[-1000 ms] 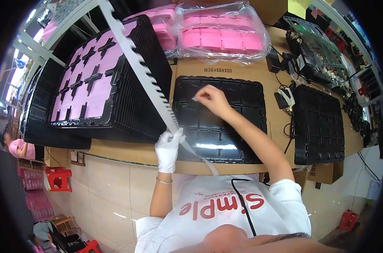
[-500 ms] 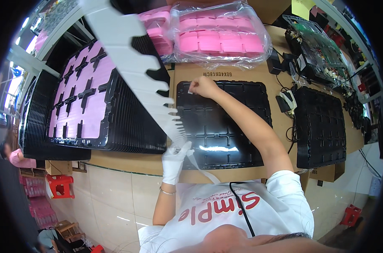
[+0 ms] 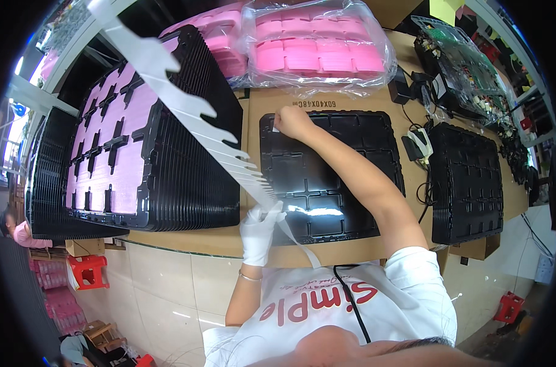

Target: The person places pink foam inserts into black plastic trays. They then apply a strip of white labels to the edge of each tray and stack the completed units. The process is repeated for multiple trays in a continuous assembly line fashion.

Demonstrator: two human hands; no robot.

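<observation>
Gripping a white notched strip, the gloved left hand stays closed; right hand presses black tray.

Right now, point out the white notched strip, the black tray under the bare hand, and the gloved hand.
white notched strip (image 3: 186,110), head view, on its flat middle stretch.
black tray (image 3: 345,177), head view, on a bare compartment.
left hand (image 3: 259,229), head view, on the white glove's back.

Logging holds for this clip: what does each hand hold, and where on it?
Left hand, gloved, holds a long white notched strip near its lower end. Right hand rests on the black tray; no hold visible.
</observation>
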